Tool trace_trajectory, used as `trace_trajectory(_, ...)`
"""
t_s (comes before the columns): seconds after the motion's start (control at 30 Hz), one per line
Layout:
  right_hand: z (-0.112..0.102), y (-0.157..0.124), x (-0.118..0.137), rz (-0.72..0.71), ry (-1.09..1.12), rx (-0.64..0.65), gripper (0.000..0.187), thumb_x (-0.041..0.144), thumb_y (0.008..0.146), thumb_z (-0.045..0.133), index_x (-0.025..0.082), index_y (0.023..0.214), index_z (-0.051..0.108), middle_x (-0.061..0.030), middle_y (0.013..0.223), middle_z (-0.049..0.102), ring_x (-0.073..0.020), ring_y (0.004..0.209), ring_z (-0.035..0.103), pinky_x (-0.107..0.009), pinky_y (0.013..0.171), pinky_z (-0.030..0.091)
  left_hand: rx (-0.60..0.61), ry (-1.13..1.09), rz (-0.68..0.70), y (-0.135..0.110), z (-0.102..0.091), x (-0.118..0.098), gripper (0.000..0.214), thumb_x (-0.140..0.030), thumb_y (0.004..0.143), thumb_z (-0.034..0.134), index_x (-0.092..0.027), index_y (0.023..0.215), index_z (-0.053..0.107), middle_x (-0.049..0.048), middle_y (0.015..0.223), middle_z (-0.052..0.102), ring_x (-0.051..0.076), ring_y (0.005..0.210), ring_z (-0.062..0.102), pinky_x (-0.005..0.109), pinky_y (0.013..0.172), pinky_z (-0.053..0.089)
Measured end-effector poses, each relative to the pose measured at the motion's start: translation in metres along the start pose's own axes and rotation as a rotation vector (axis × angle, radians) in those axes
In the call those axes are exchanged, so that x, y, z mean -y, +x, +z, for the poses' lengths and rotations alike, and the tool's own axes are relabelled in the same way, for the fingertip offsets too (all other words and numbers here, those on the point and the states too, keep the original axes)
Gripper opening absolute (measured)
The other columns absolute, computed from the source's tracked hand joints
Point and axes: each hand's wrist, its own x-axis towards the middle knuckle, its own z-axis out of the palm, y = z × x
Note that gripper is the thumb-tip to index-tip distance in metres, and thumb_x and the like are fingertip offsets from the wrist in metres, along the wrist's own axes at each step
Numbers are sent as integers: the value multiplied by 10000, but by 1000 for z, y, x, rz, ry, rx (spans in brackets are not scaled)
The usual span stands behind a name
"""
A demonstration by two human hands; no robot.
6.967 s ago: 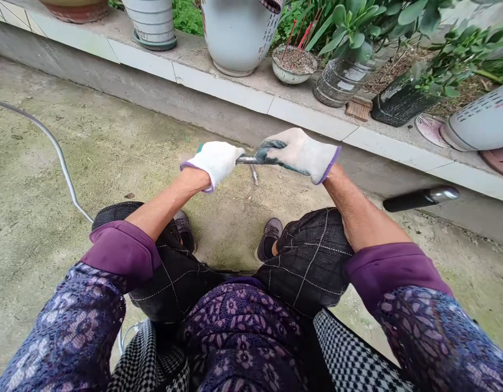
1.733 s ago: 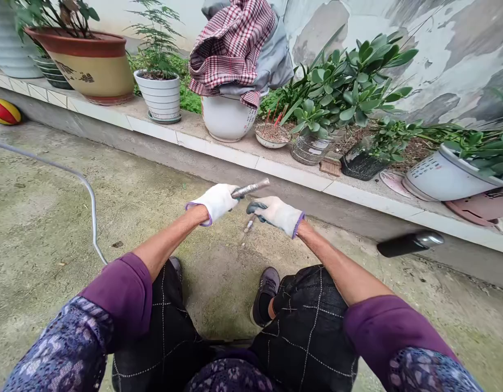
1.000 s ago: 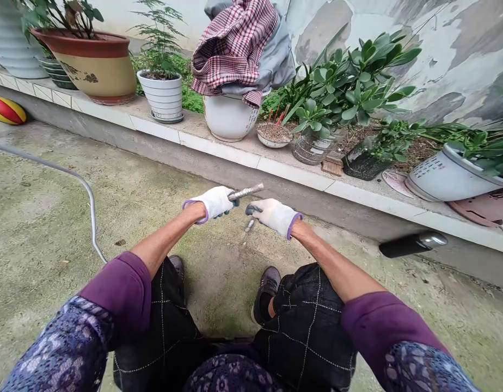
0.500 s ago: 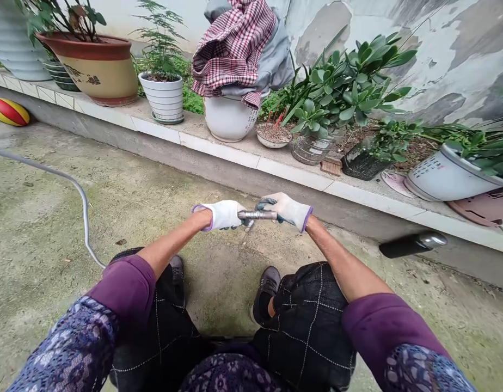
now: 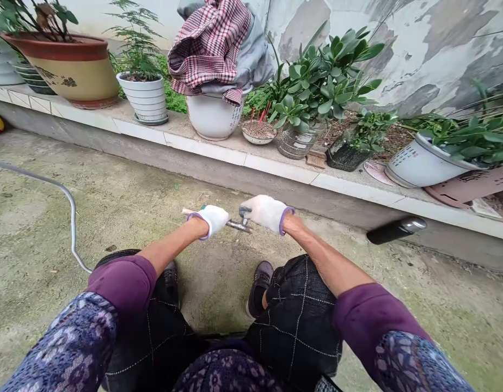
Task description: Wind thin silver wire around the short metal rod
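Left hand (image 5: 208,220): white knit glove with purple cuff, closed firmly around a steel rod (image 5: 236,225) at lower centre of the frame.
Right hand (image 5: 265,212): matching glove, fingers loosely curled, holding nothing visible; just beside the rod's tip, contact unclear.
Grip: hands apart, only the left clamped.
Rod: pale end juts from the left fist, metal tip angled toward the right hand, held over the ground.
Setting: mossy concrete yard (image 5: 251,283) below a tiled ledge (image 5: 276,170) bearing a potted jade plant (image 5: 327,76); bent metal pipe (image 5: 69,218) at left, dark steel-capped cylinder (image 5: 396,230) at right.
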Motion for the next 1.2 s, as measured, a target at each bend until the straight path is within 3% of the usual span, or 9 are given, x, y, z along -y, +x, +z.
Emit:
trace_trajectory(0.13, 3, 6, -31, 98, 170, -51, 231, 266, 893, 547, 184, 908, 763, -14, 783, 673, -127, 664, 524, -239, 593, 347, 7, -7, 97, -16, -4, -12, 267, -142, 873, 577, -217, 1031, 778, 75, 806, 732, 210, 760, 709, 268, 700, 532)
trace_trajectory(0.23, 5, 5, -36, 110, 388, -66, 270, 232, 874, 540, 149, 980, 775, -3, 727, 630, -114, 620, 503, -217, 571, 359, -100, -456, 93, -30, -17, -7, 284, -206, 875, 578, -207, 1093, 759, 17, 758, 692, 136, 615, 622, 210, 551, 467)
trace_trajectory(0.37, 4, -2, -10, 75, 442, -122, 306, 221, 914, 508, 161, 1068, 766, -18, 793, 674, -117, 654, 545, -207, 603, 396, -254, -861, -13, -35, -29, 12, 355, -254, 887, 563, -168, 1197, 713, -7, 694, 624, 106, 502, 514, 191, 429, 393)
trace_trajectory(0.43, 0, -5, 11, 10, 278, -119, 287, 249, 947, 512, 183, 1064, 766, -38, 890, 722, -136, 740, 589, -216, 648, 404, -276, -786, -61, -30, -28, 21, 327, -275, 912, 550, -162, 1167, 719, 13, 714, 647, 112, 511, 532, 200, 451, 419)
trace_trajectory(0.57, -4, -5, 40, -7, -57, 65, 274, 258, 959, 530, 182, 1050, 777, -95, 927, 753, -183, 758, 645, -264, 617, 383, -157, -137, -76, -18, -18, 25, 270, -201, 936, 531, -157, 1062, 765, 129, 869, 742, 226, 712, 702, 308, 659, 544)
trace_trajectory(0.7, 1, 0, 23, -12, -28, 106, 218, 260, 903, 590, 222, 948, 800, -51, 847, 747, -171, 738, 647, -257, 610, 390, 13, 169, -4, -22, -8, 9, 293, -94, 899, 529, -155, 1017, 790, 179, 955, 767, 303, 905, 752, 358, 794, 562)
trace_trajectory(0.8, 4, 0, -5, -16, 250, 59, 222, 203, 849, 597, 228, 931, 802, 6, 847, 733, -125, 721, 615, -213, 629, 418, 42, 60, 76, -34, -12, -4, 256, -152, 883, 575, -194, 999, 799, 115, 904, 772, 245, 825, 737, 285, 733, 536)
trace_trajectory(0.97, 0, -8, -20, 76, 721, -29, 233, 220, 828, 582, 134, 945, 764, 1, 691, 642, -99, 544, 508, -197, 475, 391, -72, -457, 130, -48, -31, 3, 337, -192, 838, 590, -227, 1096, 803, -7, 707, 688, 127, 588, 589, 202, 528, 416)
trace_trajectory(1.2, 8, 9, 9, 85, 643, -159, 185, 233, 870, 615, 152, 930, 771, -24, 770, 701, -101, 616, 588, -185, 544, 437, -308, -761, -134, -40, -35, 14, 278, -194, 833, 599, -151, 1060, 755, -23, 604, 587, 80, 441, 462, 182, 425, 351)
